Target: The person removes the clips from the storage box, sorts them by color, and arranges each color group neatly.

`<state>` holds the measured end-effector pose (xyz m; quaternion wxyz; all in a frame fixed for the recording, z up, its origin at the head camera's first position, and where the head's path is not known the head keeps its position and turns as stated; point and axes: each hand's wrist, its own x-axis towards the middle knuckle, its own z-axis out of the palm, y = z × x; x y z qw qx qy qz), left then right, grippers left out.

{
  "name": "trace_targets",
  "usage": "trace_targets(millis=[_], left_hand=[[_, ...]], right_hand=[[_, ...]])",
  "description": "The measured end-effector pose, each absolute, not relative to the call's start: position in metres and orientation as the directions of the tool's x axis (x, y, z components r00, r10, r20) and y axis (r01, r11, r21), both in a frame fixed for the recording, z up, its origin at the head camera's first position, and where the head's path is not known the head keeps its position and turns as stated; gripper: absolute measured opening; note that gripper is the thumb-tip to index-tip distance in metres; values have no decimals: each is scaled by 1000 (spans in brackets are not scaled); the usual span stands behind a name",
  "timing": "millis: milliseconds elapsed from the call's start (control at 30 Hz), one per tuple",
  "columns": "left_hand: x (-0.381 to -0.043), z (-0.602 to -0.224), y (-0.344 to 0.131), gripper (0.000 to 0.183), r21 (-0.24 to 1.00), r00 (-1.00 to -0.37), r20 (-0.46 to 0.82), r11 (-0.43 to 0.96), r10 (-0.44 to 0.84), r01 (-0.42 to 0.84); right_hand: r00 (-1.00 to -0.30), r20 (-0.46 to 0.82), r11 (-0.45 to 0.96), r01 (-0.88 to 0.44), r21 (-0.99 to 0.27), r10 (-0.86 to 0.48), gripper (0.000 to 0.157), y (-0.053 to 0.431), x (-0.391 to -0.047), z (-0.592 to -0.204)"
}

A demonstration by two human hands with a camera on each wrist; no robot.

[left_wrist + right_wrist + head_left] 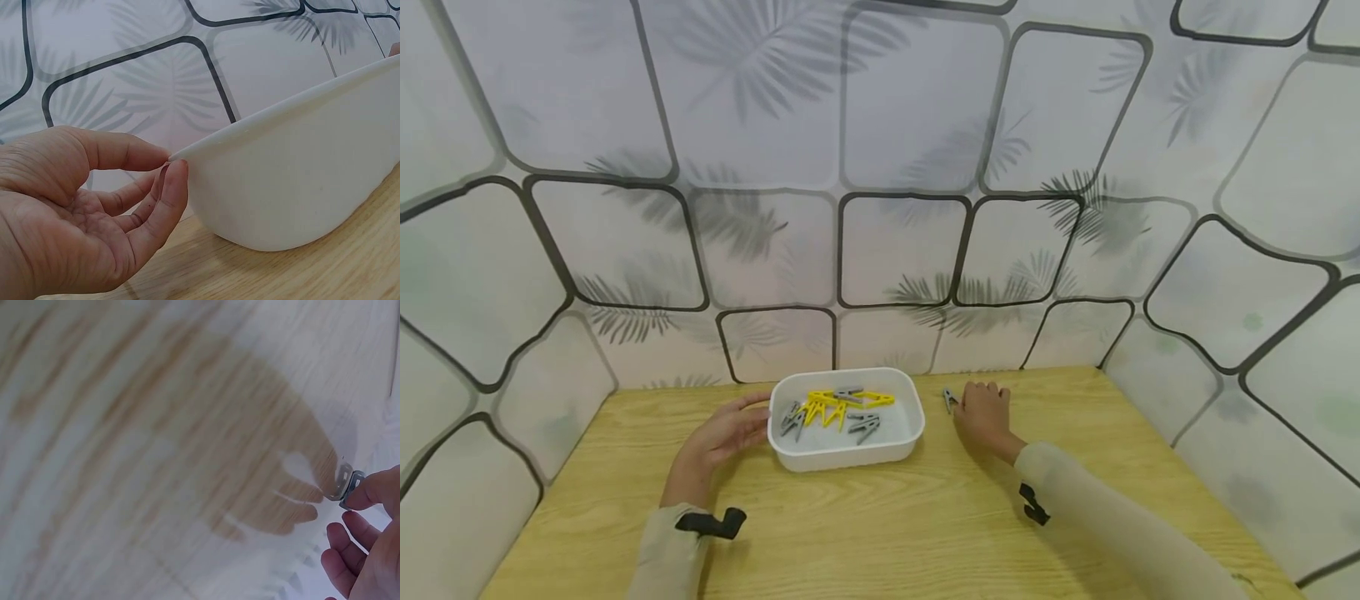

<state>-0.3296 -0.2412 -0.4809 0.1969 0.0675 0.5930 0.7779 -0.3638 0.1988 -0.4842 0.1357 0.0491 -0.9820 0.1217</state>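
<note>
The left hand [730, 433] pinches the left end of the rim of the white plastic tub [848, 461] between thumb and finger. This tub stands upright on the far part of the wood-grain table [850, 533], near the patterned wall [902, 250]. Inside it lie yellow clothespins [880, 400] and grey clothespins [848, 394], mixed together. To the right of the tub, apart from it, the right hand [987, 417] holds one single grey clothespin [949, 399] between thumb and index finger, the other fingers being loosely bent.
</note>
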Motion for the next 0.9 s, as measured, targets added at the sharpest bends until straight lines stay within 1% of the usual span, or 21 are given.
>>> trace_targets(millis=[200, 500, 733, 900], left_hand=[[-331, -481, -241, 50, 954, -912, -131, -202, 388, -223], [-333, -484, -242, 57, 951, -910, -132, -207, 393, -227], [-334, -485, -242, 60, 954, -915, -135, -201, 379, -223], [-333, -483, -241, 59, 948, -916, -141, -215, 376, -234]], right_hand=[[-964, 259, 969, -122, -215, -63, 12, 198, -363, -484], [-967, 245, 967, -127, -221, -71, 13, 196, -365, -482], [-955, 281, 960, -164, -226, -97, 10, 193, -370, -474], [-933, 327, 950, -230, -210, -153, 15, 184, -375, -458]])
